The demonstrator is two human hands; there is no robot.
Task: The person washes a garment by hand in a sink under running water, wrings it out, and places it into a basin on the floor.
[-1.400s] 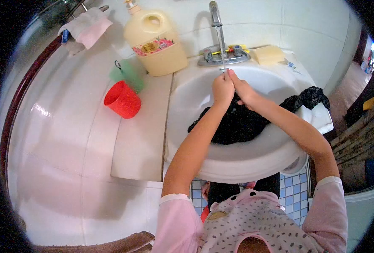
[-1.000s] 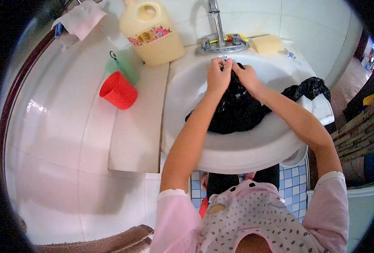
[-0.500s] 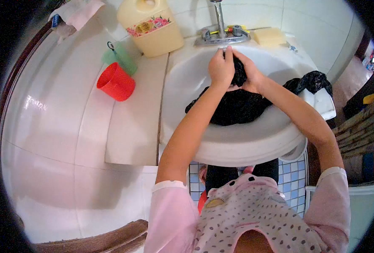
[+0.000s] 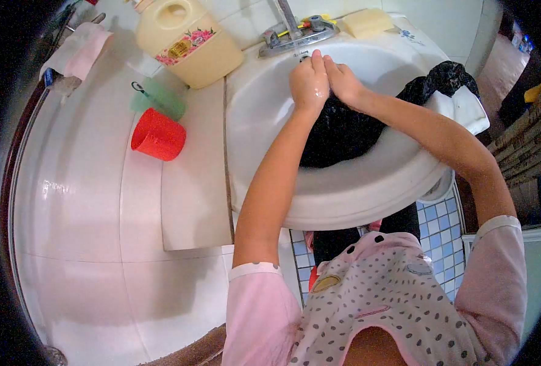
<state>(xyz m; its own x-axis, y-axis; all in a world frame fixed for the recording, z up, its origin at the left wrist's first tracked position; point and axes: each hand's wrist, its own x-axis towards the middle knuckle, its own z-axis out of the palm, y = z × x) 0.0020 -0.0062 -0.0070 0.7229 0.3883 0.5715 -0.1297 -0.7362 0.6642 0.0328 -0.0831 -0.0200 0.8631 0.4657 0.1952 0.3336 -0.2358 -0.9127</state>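
Note:
Below the chrome faucet (image 4: 291, 33), my left hand (image 4: 310, 82) and my right hand (image 4: 345, 83) are pressed together over the white sink (image 4: 264, 110). Both hands are closed, with wet skin and some foam on the left wrist. Black cloth (image 4: 337, 137) lies in the basin directly beneath them and meets the hands. What is between my palms is hidden. More black material (image 4: 450, 76) rests on the sink's right rim by a white soap dish (image 4: 465, 110).
Left of the sink stand a large cream jug (image 4: 191, 46), a red cup (image 4: 159, 135) and a green container (image 4: 167, 100). A yellow sponge (image 4: 366, 22) sits behind the basin. A pink-white cloth (image 4: 78, 52) hangs at the upper left.
The view has shifted and tilted. The bunched black cloth seen between my hands half a second ago is now covered, and my hands have come closer together.

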